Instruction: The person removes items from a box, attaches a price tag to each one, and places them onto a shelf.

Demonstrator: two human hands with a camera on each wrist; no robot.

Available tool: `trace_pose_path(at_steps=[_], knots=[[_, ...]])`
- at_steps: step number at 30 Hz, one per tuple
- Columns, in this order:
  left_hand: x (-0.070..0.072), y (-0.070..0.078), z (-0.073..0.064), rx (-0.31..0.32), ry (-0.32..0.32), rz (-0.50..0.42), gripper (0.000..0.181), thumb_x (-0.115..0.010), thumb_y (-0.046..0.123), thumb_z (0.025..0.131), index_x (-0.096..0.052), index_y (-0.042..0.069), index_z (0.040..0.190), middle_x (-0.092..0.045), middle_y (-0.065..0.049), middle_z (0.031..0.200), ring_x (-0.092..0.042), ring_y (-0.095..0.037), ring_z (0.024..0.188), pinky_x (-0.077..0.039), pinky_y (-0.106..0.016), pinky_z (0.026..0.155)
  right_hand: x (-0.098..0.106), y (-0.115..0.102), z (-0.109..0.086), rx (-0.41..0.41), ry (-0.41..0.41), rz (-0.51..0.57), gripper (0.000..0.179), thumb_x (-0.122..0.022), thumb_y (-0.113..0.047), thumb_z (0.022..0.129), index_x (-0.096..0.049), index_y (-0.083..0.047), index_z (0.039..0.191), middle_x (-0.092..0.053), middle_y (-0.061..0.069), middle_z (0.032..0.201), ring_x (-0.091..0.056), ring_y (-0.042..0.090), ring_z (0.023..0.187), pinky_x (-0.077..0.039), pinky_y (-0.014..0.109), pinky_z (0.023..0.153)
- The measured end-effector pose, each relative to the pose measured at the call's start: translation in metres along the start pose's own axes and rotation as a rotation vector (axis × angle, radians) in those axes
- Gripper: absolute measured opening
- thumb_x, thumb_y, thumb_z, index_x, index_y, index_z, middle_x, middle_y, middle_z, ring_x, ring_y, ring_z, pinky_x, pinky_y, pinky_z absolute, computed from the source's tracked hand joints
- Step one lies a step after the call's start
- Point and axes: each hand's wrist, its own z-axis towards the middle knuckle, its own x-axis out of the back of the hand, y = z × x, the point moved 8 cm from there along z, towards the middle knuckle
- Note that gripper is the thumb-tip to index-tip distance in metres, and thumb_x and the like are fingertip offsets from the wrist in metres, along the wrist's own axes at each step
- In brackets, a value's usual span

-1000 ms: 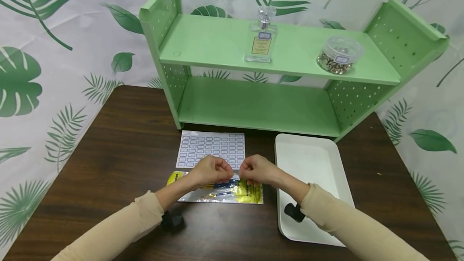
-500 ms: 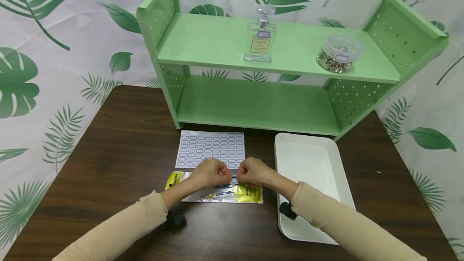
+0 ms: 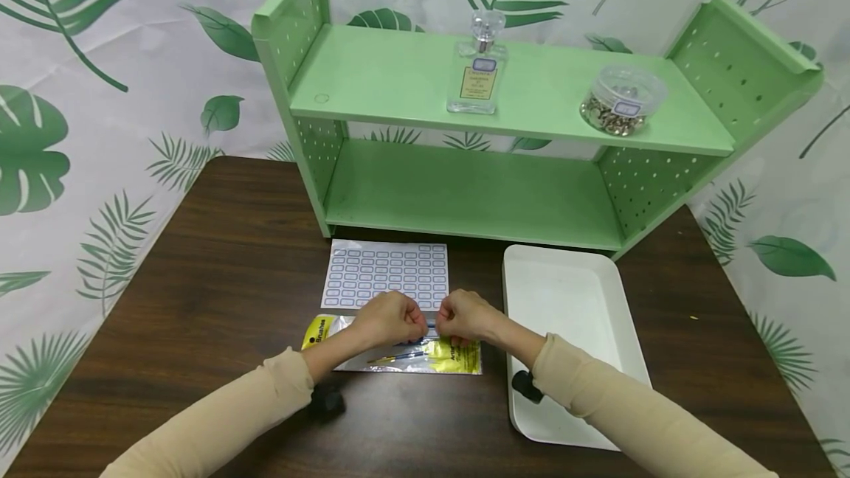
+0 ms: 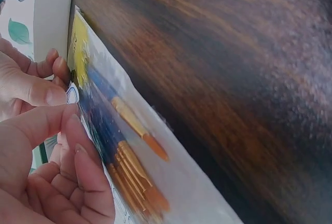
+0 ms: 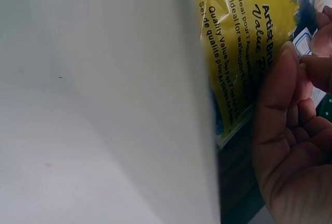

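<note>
A small white label sticker (image 4: 72, 94) with a blue printed frame is pinched between my two hands. My left hand (image 3: 393, 318) holds one end of it between thumb and fingertips. My right hand (image 3: 468, 316) pinches the opposite end, its remaining fingers curled in. Just beneath them lies a clear packet of paintbrushes (image 3: 412, 361) with yellow printed ends; blue handles and gold ferrules show through the plastic. In the right wrist view the sticker (image 5: 302, 40) sits against the edge of the yellow print (image 5: 244, 53). Fingers partly cover the sticker in the head view.
Behind the packet is a sheet of labels (image 3: 385, 271). A white tray (image 3: 564, 301) stands to the right, under my right forearm. At the back, a green shelf (image 3: 398, 68) bears a labelled perfume bottle (image 3: 477, 83) and a labelled round jar (image 3: 620, 105) of small metallic pieces.
Both hands have lowered slightly and turned over the packet, and the sticker has come down with them. The right forearm has shifted left. Packet, sheet and tray stay put.
</note>
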Motion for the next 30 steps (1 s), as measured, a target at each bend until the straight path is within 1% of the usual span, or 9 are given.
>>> trace_pose_path(at_steps=[8,15,30], knots=[[-0.0027,-0.0004,0.0012,0.025,-0.007,0.026,0.006,-0.073,0.019,0.075,-0.071,0.018,0.070,-0.061,0.009,0.057,-0.050,-0.006,0.054,-0.036,-0.021,0.048,-0.0008,0.0011,-0.0009,-0.003,-0.006,0.016,0.016,-0.066,0.000,0.080,-0.059,-0.004,0.066,-0.058,0.003,0.058,-0.058,0.012,0.048,-0.052,0.026,0.046],[-0.0048,-0.0017,0.0008,0.034,0.002,0.039,0.006,-0.073,0.019,0.074,-0.070,0.019,0.069,-0.061,0.010,0.059,-0.049,-0.007,0.053,-0.034,-0.021,0.045,-0.0022,0.0029,-0.0017,-0.036,-0.007,0.025,0.017,-0.065,0.002,0.080,-0.057,-0.004,0.066,-0.057,0.005,0.059,-0.057,0.013,0.048,-0.052,0.026,0.046],[-0.0055,-0.0012,0.0016,0.027,0.001,0.048,0.007,-0.073,0.018,0.073,-0.069,0.020,0.067,-0.060,0.011,0.058,-0.047,-0.007,0.053,-0.033,-0.021,0.045,-0.0030,0.0031,-0.0013,-0.009,0.009,0.029,0.017,-0.066,0.002,0.079,-0.057,-0.004,0.066,-0.058,0.005,0.059,-0.057,0.012,0.046,-0.051,0.025,0.045]])
